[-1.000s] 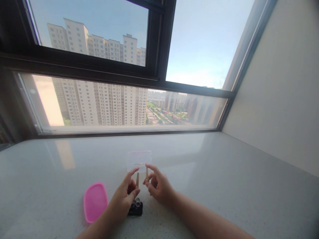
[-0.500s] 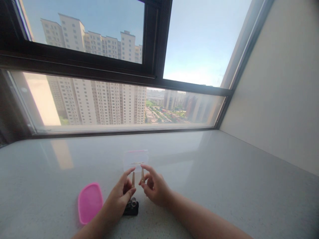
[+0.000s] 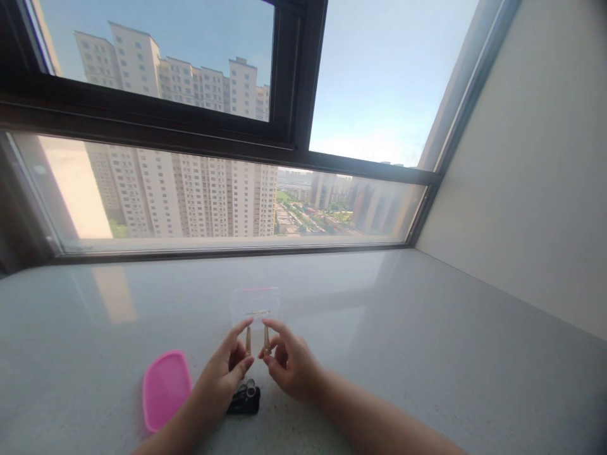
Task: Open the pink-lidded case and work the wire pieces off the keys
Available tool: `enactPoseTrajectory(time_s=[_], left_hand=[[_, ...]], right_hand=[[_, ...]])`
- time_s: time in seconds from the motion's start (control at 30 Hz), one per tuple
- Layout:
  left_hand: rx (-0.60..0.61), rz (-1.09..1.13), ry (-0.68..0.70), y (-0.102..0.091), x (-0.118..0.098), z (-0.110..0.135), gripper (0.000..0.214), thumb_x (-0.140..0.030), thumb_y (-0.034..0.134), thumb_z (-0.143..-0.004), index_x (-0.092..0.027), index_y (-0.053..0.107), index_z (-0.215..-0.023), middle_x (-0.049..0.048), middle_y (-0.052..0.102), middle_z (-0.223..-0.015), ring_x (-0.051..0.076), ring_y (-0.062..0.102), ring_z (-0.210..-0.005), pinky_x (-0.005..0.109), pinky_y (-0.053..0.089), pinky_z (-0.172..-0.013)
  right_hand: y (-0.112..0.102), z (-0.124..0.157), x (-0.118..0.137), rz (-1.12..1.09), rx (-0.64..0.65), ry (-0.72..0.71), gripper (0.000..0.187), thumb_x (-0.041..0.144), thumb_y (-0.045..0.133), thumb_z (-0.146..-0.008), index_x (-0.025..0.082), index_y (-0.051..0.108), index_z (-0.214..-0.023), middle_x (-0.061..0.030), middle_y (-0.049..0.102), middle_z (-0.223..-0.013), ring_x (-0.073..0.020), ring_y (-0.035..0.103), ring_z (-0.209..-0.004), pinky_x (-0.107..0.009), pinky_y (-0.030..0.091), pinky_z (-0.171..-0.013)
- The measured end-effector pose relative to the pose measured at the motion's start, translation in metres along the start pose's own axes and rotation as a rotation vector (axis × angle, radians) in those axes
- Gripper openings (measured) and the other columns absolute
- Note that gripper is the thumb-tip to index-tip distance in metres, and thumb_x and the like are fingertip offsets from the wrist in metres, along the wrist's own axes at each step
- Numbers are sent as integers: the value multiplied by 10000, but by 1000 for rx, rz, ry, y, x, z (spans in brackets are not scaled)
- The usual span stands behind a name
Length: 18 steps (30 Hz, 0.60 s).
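Left hand (image 3: 219, 373): narrow pinch on a slender tan piece (image 3: 248, 341). Right hand (image 3: 290, 361): likewise on a matching tan piece (image 3: 266, 341), both upright before a clear plastic box (image 3: 255, 303). A pink lid (image 3: 165, 390) and black ringed gadget (image 3: 244, 400) lay nearby on the stone countertop (image 3: 427, 316).

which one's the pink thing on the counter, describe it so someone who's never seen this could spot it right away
Start at the wide window with its dark frame and drop down to the pale stone counter beneath it. Near the counter's front, just left of the person's left hand, lies a flat, rounded-rectangle pink plastic lid. It is the only bright pink thing there, unlike the small black object on the hand's other side.
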<state>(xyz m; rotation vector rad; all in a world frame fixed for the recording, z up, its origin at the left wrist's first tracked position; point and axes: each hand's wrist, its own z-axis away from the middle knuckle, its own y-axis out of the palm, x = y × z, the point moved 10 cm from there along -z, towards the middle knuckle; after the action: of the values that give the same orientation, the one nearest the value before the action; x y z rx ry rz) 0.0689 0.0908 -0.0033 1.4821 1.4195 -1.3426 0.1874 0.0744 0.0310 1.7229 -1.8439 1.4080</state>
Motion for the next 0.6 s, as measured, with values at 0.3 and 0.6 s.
enactPoseTrajectory(time_s=[0.3,0.6], left_hand=[[-76,3,12,-9,-6,-1,535,-351,589,-794,-149,486,-1278,-52,438,-664,130,452,-594,258,404,-573],[-160,-26,-12,-19,-17,3,337,-374,572,-797,-155,644,-1042,-6,589,-683,166,543,-672,266,459,-655]], right_hand=[[13,-1,-13,-201,16,55,582,126,440,-857,326,249,-1370,-22,610,-959,-34,508,-438,-133,421,-391],[8,-2,-19,-265,-50,83,441,165,425,-886,296,363,-1302,-20,590,-953,-17,500,-420,-122,403,-375]])
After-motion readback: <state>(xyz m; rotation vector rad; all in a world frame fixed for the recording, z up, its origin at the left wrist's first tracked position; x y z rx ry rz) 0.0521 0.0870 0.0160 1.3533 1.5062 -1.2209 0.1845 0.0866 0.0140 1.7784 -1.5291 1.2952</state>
